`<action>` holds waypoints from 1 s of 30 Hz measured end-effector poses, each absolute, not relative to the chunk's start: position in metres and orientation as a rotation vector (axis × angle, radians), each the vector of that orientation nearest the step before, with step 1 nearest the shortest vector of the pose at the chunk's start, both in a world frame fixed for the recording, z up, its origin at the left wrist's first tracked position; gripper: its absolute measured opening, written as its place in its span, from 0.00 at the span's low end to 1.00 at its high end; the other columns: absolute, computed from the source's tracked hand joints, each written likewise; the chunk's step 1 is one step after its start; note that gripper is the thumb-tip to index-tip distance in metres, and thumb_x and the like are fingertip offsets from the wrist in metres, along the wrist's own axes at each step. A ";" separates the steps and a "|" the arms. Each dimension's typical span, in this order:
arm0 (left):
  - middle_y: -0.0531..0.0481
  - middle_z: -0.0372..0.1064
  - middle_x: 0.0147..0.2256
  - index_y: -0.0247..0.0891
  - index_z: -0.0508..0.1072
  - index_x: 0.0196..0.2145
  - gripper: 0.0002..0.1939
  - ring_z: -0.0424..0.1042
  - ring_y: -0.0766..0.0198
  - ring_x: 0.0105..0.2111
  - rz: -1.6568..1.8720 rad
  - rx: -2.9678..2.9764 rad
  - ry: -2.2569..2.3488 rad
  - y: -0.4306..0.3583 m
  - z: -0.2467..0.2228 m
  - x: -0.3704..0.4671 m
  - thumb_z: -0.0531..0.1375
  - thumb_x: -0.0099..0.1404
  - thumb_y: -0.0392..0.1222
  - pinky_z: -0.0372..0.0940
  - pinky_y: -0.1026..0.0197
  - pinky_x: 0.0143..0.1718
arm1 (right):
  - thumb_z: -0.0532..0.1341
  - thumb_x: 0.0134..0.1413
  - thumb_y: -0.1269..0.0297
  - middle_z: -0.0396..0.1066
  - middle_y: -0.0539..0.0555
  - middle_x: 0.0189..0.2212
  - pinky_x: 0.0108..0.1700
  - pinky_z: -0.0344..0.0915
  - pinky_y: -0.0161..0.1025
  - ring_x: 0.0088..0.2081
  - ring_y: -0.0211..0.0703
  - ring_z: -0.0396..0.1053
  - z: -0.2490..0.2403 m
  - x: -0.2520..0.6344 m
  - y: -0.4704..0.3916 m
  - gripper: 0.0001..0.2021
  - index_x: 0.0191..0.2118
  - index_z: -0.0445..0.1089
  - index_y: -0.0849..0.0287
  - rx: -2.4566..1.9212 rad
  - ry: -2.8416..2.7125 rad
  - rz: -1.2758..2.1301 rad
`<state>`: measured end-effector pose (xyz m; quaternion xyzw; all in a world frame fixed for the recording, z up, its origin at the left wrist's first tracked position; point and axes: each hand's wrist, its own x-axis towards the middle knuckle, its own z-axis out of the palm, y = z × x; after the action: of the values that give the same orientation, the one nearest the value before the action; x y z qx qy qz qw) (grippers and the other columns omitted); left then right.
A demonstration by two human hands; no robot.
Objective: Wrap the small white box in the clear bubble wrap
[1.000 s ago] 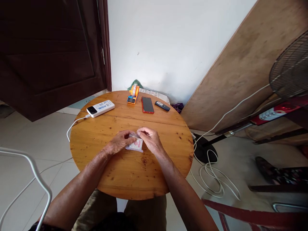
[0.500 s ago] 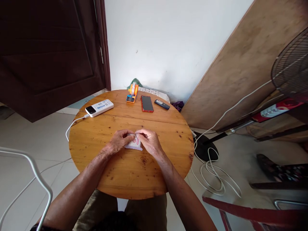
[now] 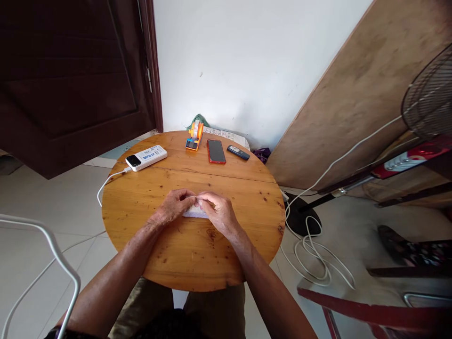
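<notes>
Both hands meet over the middle of a round wooden table [image 3: 148, 207]. My left hand [image 3: 175, 206] and my right hand [image 3: 218, 210] pinch the top edge of a small white plastic packet [image 3: 195, 213] that lies flat on the wood. The fingers cover most of the packet; only its lower white part shows between the hands.
At the table's far side lie a white power bank [image 3: 147, 157] with its white cable [image 3: 106, 181], an orange tape dispenser [image 3: 195, 135], a red-cased phone [image 3: 216, 151] and a small dark phone [image 3: 238, 152]. A fan [image 3: 429, 99], coiled cable [image 3: 314, 256] and a leaning board stand to the right.
The two hands have closed in over the packet and pressed it lower, so less of it shows now. The items at the back of the table have not moved.
</notes>
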<state>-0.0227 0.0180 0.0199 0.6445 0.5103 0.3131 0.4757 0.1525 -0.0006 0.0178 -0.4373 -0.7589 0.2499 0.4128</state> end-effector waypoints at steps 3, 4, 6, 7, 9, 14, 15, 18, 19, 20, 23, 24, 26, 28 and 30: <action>0.52 0.70 0.26 0.35 0.77 0.31 0.19 0.62 0.66 0.26 0.771 1.538 1.247 0.019 0.021 -0.023 0.58 0.54 0.55 0.56 0.64 0.28 | 0.56 0.58 0.72 0.76 0.54 0.39 0.46 0.69 0.39 0.42 0.43 0.74 0.016 0.154 -0.002 0.11 0.35 0.76 0.55 -1.092 -1.921 0.552; 0.52 0.70 0.26 0.35 0.77 0.31 0.19 0.62 0.66 0.26 0.776 1.520 1.246 0.019 0.021 -0.023 0.59 0.54 0.55 0.56 0.64 0.28 | 0.56 0.58 0.72 0.76 0.54 0.39 0.47 0.69 0.40 0.43 0.43 0.74 0.015 0.154 -0.002 0.11 0.36 0.76 0.55 -1.087 -1.929 0.527; 0.52 0.69 0.26 0.35 0.77 0.31 0.19 0.62 0.66 0.26 0.786 1.493 1.242 0.019 0.022 -0.023 0.60 0.52 0.55 0.57 0.64 0.28 | 0.57 0.58 0.71 0.76 0.54 0.41 0.49 0.69 0.40 0.44 0.43 0.74 0.013 0.155 -0.002 0.10 0.36 0.77 0.54 -1.083 -1.944 0.492; 0.53 0.68 0.25 0.35 0.76 0.31 0.19 0.62 0.66 0.26 0.789 1.483 1.241 0.019 0.022 -0.023 0.60 0.51 0.55 0.57 0.64 0.28 | 0.58 0.59 0.71 0.76 0.54 0.42 0.50 0.69 0.40 0.45 0.43 0.74 0.012 0.155 -0.002 0.10 0.36 0.77 0.53 -1.082 -1.948 0.481; 0.54 0.66 0.24 0.35 0.75 0.30 0.19 0.61 0.67 0.25 0.791 1.457 1.239 0.018 0.023 -0.022 0.60 0.51 0.55 0.56 0.64 0.26 | 0.59 0.58 0.71 0.75 0.54 0.44 0.52 0.68 0.41 0.47 0.43 0.73 0.010 0.156 -0.002 0.09 0.36 0.77 0.53 -1.076 -1.953 0.467; 0.56 0.63 0.22 0.35 0.73 0.31 0.20 0.57 0.69 0.22 0.777 1.374 1.215 0.018 0.022 -0.022 0.60 0.50 0.55 0.54 0.65 0.24 | 0.59 0.58 0.71 0.73 0.56 0.48 0.54 0.67 0.43 0.51 0.44 0.71 0.013 0.161 -0.004 0.10 0.35 0.77 0.53 -1.046 -2.039 0.412; 0.56 0.63 0.22 0.35 0.73 0.31 0.20 0.58 0.68 0.22 0.774 1.368 1.207 0.018 0.022 -0.023 0.60 0.49 0.55 0.54 0.65 0.24 | 0.59 0.58 0.71 0.72 0.56 0.49 0.54 0.67 0.44 0.52 0.45 0.70 0.015 0.162 -0.004 0.10 0.36 0.77 0.53 -1.038 -2.064 0.396; 0.55 0.64 0.23 0.35 0.74 0.32 0.20 0.59 0.68 0.23 0.757 1.368 1.201 0.019 0.021 -0.024 0.60 0.50 0.55 0.55 0.65 0.25 | 0.58 0.57 0.71 0.70 0.57 0.53 0.56 0.66 0.48 0.54 0.47 0.69 0.019 0.166 -0.006 0.10 0.38 0.78 0.54 -1.025 -2.122 0.372; 0.55 0.64 0.23 0.35 0.74 0.32 0.20 0.59 0.67 0.23 0.749 1.373 1.207 0.019 0.021 -0.025 0.60 0.50 0.55 0.55 0.65 0.25 | 0.58 0.57 0.71 0.69 0.57 0.54 0.56 0.65 0.49 0.53 0.48 0.69 0.020 0.166 -0.007 0.11 0.38 0.78 0.54 -1.024 -2.137 0.371; 0.55 0.64 0.23 0.35 0.74 0.33 0.20 0.59 0.67 0.23 0.742 1.380 1.214 0.019 0.021 -0.025 0.60 0.51 0.55 0.55 0.64 0.25 | 0.58 0.57 0.72 0.69 0.57 0.54 0.56 0.65 0.50 0.53 0.48 0.69 0.021 0.167 -0.007 0.11 0.38 0.78 0.53 -1.025 -2.150 0.370; 0.55 0.65 0.23 0.35 0.75 0.33 0.20 0.59 0.67 0.24 0.730 1.406 1.218 0.019 0.022 -0.025 0.59 0.52 0.55 0.55 0.64 0.25 | 0.58 0.57 0.71 0.69 0.55 0.55 0.57 0.63 0.52 0.54 0.50 0.68 0.024 0.168 -0.008 0.11 0.37 0.78 0.53 -1.028 -2.170 0.361; 0.55 0.65 0.23 0.35 0.75 0.33 0.20 0.59 0.67 0.24 0.730 1.413 1.216 0.019 0.022 -0.026 0.59 0.52 0.55 0.56 0.64 0.25 | 0.59 0.57 0.71 0.69 0.55 0.55 0.57 0.63 0.52 0.54 0.50 0.68 0.025 0.168 -0.008 0.10 0.37 0.78 0.52 -1.027 -2.176 0.360; 0.55 0.66 0.24 0.35 0.75 0.34 0.19 0.60 0.67 0.24 0.734 1.416 1.212 0.018 0.022 -0.026 0.59 0.52 0.53 0.56 0.64 0.26 | 0.58 0.57 0.71 0.69 0.56 0.55 0.56 0.62 0.52 0.54 0.50 0.67 0.026 0.169 -0.009 0.10 0.37 0.78 0.53 -1.023 -2.188 0.365; 0.54 0.68 0.25 0.35 0.75 0.36 0.19 0.62 0.66 0.25 0.740 1.413 1.200 0.017 0.023 -0.027 0.59 0.53 0.52 0.57 0.64 0.27 | 0.58 0.57 0.72 0.68 0.57 0.55 0.56 0.62 0.52 0.54 0.50 0.67 0.027 0.169 -0.009 0.10 0.37 0.78 0.54 -1.022 -2.201 0.374; 0.53 0.70 0.27 0.35 0.76 0.38 0.19 0.64 0.65 0.26 0.738 1.415 1.192 0.017 0.024 -0.027 0.58 0.54 0.51 0.58 0.64 0.28 | 0.58 0.57 0.72 0.68 0.57 0.55 0.56 0.62 0.52 0.54 0.50 0.67 0.027 0.170 -0.009 0.10 0.37 0.78 0.55 -1.029 -2.203 0.384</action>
<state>-0.0275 0.0166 0.0243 0.5961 0.5024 0.3110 0.5437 0.1699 -0.0086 0.0271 -0.3940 -0.8438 0.1471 0.3333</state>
